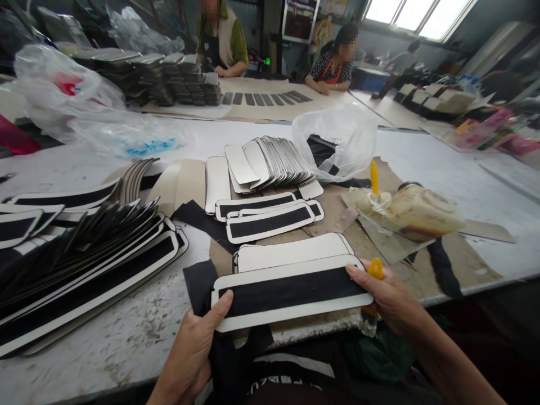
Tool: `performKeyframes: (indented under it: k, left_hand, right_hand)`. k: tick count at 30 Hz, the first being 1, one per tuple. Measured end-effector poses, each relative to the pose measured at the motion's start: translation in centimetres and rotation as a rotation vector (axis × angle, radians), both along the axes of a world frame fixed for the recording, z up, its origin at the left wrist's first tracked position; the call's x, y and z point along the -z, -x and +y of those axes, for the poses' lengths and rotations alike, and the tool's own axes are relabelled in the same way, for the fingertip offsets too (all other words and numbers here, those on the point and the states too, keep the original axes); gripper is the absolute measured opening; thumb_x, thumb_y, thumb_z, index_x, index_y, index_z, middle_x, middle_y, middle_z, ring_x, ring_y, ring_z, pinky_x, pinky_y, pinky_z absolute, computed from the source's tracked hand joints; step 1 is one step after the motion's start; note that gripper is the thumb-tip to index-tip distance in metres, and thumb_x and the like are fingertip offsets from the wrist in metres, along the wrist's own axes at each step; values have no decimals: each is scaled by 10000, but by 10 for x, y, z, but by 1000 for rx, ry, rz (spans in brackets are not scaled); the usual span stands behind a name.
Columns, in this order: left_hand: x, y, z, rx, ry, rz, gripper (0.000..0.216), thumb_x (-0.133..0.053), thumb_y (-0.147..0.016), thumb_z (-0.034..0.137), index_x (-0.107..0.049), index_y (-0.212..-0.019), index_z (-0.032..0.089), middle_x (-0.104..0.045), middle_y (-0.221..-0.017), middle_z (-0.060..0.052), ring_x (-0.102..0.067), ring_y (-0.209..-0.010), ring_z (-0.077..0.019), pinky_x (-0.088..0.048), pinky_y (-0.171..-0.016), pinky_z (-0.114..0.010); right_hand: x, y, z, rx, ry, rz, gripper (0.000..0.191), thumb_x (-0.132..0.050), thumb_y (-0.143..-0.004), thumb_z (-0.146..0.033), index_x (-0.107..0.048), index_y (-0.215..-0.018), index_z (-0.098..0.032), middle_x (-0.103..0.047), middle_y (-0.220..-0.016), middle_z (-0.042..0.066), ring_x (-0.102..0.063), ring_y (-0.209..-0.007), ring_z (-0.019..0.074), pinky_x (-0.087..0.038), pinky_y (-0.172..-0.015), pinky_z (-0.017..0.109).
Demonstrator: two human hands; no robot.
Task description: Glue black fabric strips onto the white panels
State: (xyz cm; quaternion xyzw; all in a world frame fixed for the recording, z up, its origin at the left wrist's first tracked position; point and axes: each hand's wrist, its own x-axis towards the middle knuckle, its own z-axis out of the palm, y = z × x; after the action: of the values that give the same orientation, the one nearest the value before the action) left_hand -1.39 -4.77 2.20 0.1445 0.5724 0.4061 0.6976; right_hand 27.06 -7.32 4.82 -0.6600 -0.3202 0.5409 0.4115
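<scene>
Gripped a white-bordered black panel (291, 292) at both ends between left hand (192, 343) and right hand (392, 295), thumbs (223, 306) on top, over the near edge of the surface (126, 343), with a yellow-handled brush (375, 269) tucked in the right. Seemed to call for even, light pressure, with bristles (369, 326) kept off the black face. Worked near a clear bag (358, 140) holding black pieces (321, 151) and a translucent jug (428, 208) holding brown residue (417, 231) and an upright yellow handle (374, 177).

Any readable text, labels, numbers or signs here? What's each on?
None I can read with certainty.
Dark clothing: white print, creased and partly hidden.
Left bag: blue print, blurred.
Middle bag: faint print, too small.
Green sign, background: too small to read.
</scene>
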Motion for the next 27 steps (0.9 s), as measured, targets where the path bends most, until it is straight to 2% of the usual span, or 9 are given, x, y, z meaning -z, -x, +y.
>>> performKeyframes:
  k: [5,8,15,21,24,27]
  left_hand:
    - [-3,-4,0,-5,3,34,413,-695,-725,174,-610,-1129,179,-730,-806,-59,-693,-739,-249,-580,-607,-321]
    - [-2,-4,1,9,26,73,395,-682,-738,172,-610,-1127,167,-729,-759,-63,-695,-711,-256,-583,-585,-329]
    - [-1,-1,3,-30,135,54,438,-742,-675,182,-622,-1097,178,-721,-694,-44,-696,-689,-266,-586,-615,-337]
    - [1,-2,4,-46,251,-63,442,-745,-679,249,-603,-1096,210,-706,-685,-20,-680,-625,-238,-567,-572,-320]
    - [1,-2,5,-41,177,-48,360,-749,-673,357,-633,-974,198,-648,-576,11,-622,-510,-184,-517,-487,-264]
    - [1,-3,4,-11,40,5,359,-700,-685,496,-601,-701,151,-525,-457,31,-484,-404,-103,-408,-393,-191]
  right_hand:
    - [5,-2,0,-11,-29,-246,358,-649,-726,-503,-545,-672,-164,-446,-541,-49,-380,-500,90,-297,-446,219]
    - [4,-2,0,-39,-40,-289,370,-621,-748,-514,-541,-681,-159,-427,-553,-48,-370,-517,90,-301,-461,223]
    - [1,-7,-1,-159,-92,-115,356,-569,-811,-494,-606,-875,-146,-580,-733,7,-500,-631,120,-422,-563,226]
    - [6,-9,-1,-176,-82,-20,348,-532,-842,-487,-609,-838,-147,-588,-722,11,-523,-646,132,-438,-580,233]
    - [4,-8,1,-187,-83,-100,327,-529,-842,-486,-609,-816,-170,-596,-723,7,-528,-652,140,-443,-588,238]
    - [3,-10,2,-189,-57,-239,337,-545,-814,-515,-617,-802,-187,-612,-729,20,-541,-654,164,-458,-572,253]
